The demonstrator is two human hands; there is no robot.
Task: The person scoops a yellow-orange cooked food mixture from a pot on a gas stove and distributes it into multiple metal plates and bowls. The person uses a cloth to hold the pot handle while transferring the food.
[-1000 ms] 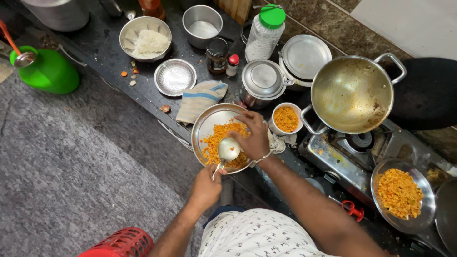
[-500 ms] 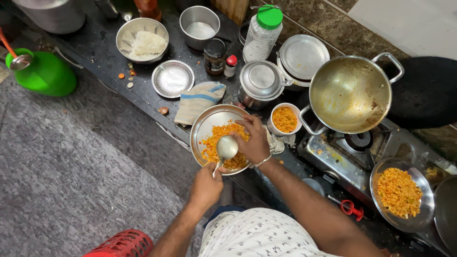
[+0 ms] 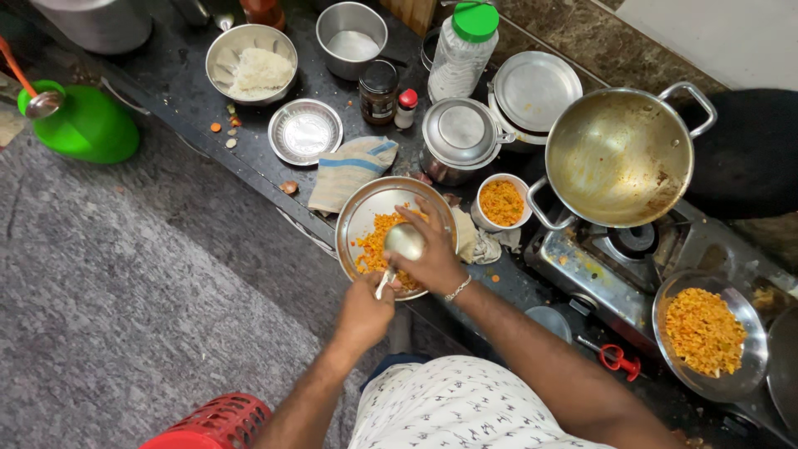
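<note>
Red basket [image 3: 218, 426] cut off at bottom edge

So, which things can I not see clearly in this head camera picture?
- Food under the spoon: hidden by the right hand.
- Spoon handle end: inside the left hand.
- Lidded steel pot: its lid hides the contents.
- Red basket: cut by the bottom edge.

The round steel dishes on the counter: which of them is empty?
The small ridged plate beside the striped cloth. The others hold white grated food or orange food.
</note>
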